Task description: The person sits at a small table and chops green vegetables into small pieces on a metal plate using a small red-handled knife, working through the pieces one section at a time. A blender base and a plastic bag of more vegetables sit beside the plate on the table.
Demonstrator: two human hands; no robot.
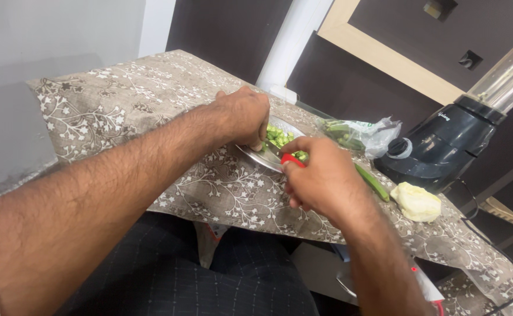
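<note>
Left forearm (92,193) before blender (444,146)

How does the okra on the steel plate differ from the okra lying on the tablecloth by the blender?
The okra on the steel plate is cut into small pieces, heaped between the left hand and right hand; the whole okra pod on the tablecloth is long and uncut. The pieces look pale green, the pod darker. The pieces sit in the steel plate; the pod lies on cloth. Both are green okra.

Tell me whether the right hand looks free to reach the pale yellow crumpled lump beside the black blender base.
Probably yes: the right hand holds a red-handled tool, but nothing lies between it and the pale yellow lump.
</note>
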